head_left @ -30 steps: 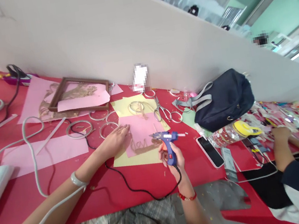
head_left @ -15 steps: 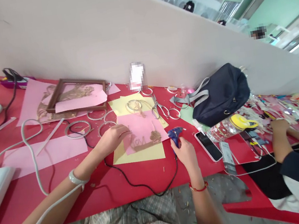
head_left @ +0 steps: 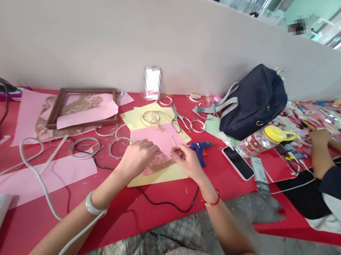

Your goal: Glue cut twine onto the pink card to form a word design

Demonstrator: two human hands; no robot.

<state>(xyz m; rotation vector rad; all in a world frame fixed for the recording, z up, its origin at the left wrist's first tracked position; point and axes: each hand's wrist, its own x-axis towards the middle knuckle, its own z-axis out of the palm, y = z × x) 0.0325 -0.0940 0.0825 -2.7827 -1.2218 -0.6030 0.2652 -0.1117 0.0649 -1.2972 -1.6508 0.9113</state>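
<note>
My left hand [head_left: 139, 156] is over the left side of a pink sheet [head_left: 165, 134]; its fingers are bent downward and closed, and their tips are hidden. My right hand [head_left: 188, 161] is closed in a pinch near the sheet's right side, close to the left fingertips. What either hand holds is too small or hidden to make out. Brown twine-like strands show between the hands, partly covered. Yellow paper [head_left: 155, 177] lies beneath the pink sheet. Just right of my right hand, a blue glue gun [head_left: 200, 150] lies on the red table with its black cord trailing forward.
Scissors [head_left: 181, 121], white rings [head_left: 85, 148] and a brown frame [head_left: 84, 124] lie around the papers. A navy bag [head_left: 252, 103], a yellow-lidded bottle [head_left: 257, 143] and a phone [head_left: 237, 163] are at right. A white cable crosses my left forearm. Another person's arm [head_left: 321, 151] rests farther right.
My right hand has let go of the glue gun, which now lies on the table, and has moved left to the pink sheet. My left hand has shifted slightly right.
</note>
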